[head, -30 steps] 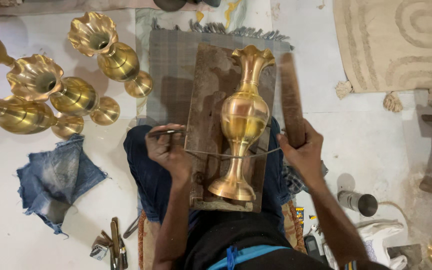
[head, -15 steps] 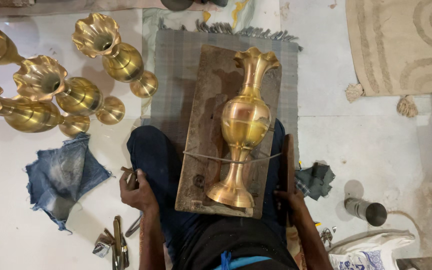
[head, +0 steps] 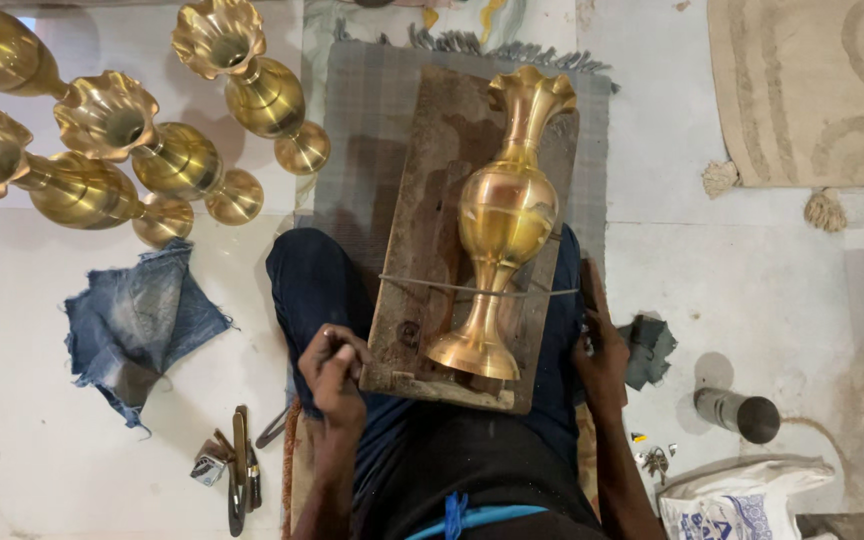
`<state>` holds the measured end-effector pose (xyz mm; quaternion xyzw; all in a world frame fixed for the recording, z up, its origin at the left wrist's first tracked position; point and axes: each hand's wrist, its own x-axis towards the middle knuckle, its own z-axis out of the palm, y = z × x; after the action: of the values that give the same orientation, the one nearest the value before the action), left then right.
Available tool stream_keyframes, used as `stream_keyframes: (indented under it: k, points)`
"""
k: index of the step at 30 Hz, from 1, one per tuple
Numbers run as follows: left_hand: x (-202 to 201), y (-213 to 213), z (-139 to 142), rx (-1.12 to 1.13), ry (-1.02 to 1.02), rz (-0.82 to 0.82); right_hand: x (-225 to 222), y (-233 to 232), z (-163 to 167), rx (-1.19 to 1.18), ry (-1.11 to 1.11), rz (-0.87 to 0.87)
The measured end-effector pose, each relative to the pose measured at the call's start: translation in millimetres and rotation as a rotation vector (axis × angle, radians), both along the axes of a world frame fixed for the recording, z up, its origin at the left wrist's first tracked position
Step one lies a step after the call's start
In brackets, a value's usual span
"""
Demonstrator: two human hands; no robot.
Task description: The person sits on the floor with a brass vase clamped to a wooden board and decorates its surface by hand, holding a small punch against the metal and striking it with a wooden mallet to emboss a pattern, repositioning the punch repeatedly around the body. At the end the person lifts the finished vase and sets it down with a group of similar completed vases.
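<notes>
A brass vase (head: 500, 220) is lying on a worn wooden board (head: 422, 240) that is resting across the person's lap, its fluted mouth pointing toward the board's far edge and its round foot sitting near the near edge. The belly is gleaming, with a paler band running around it, and the neck is flaring into scalloped petals. A thin wire (head: 422, 285) is crossing the stem from one long edge of the board to the other.

The left hand (head: 332, 365) is sitting at the board's near left corner, fingers curled tight around something small; what it is pinching is too small to make out. The right hand (head: 602, 355) is lying along the board's right edge, beside a dark stick (head: 592, 285), and whether it is gripping that is unclear. The board's underside and the person's legs are staying mostly hidden. More vases (head: 152, 150) are lying on the floor (head: 712, 270) to the left, some cut off by the frame.
</notes>
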<state>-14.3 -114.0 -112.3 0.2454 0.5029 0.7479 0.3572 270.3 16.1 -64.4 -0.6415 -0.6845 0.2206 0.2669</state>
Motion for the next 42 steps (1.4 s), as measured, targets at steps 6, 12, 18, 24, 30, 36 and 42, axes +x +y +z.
stream_keyframes:
  k: [6, 12, 18, 24, 30, 36, 42]
  points:
    - [38.1, 3.5, 25.6, -0.123, 0.497, -0.042, -32.1, 26.1, 13.2, 0.087, -0.047, -0.025]
    - [43.1, -17.8, 42.8, -0.148, 0.509, 0.055, -18.0, 61.8, -11.7, -0.426, 0.841, -0.434]
    - [23.1, -57.9, 56.1, -0.404, 0.399, 0.017, -23.9, 104.1, 12.6, -0.603, 0.89, -0.673]
    - [18.2, -51.4, 61.4, -0.325, 0.303, -0.035, -46.9, 119.8, 48.0, -0.358, 0.813, -0.205]
    - [19.7, -24.4, 78.3, -0.314, 0.409, -0.018, -32.1, 58.1, 45.6, 0.275, 0.911, -0.517]
    - [7.0, 51.5, 100.0, -0.15, 0.632, -0.22, 1.3, -18.1, 43.9, 0.533, 0.817, 0.034]
    - [4.9, 88.2, 84.2, -0.145, 0.954, -0.501, 7.6, -69.0, 43.2, 0.36, 0.673, 0.383]
